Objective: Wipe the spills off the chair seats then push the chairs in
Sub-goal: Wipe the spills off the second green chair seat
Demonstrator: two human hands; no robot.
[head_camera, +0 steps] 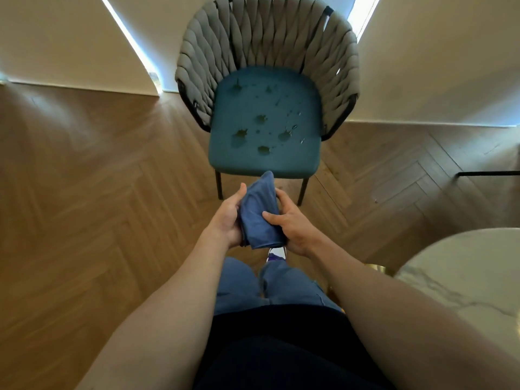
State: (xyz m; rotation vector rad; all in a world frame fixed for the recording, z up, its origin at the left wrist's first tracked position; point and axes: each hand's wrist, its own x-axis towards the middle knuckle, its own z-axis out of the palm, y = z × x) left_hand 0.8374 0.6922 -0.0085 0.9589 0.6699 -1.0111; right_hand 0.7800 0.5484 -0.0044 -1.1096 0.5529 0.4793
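Both hands hold a folded blue cloth (260, 211) in front of the body, just short of the chair's front edge. The left hand (229, 215) cups the cloth's left side, thumb up along its edge and fingers hidden behind the folds. The right hand (289, 220) grips the right side, thumb pressed flat across the cloth's face, fingers curled round behind. The cloth is a soft, matte mid-blue, folded into a long wad with its upper corner pointing toward the seat.

Past the cloth stands the chair (267, 88), facing the person: a teal seat (239, 159) on thin dark legs, ringed by a curved back of thick grey woven straps. Dark wet spills (264, 119) dot the seat, larger blotches toward the front, fine drops toward the right.

No writing is readable anywhere.

The chair stands on a herringbone wood floor (84, 178). A white marble table (464, 277) edge shows at lower right, well apart from the chair.
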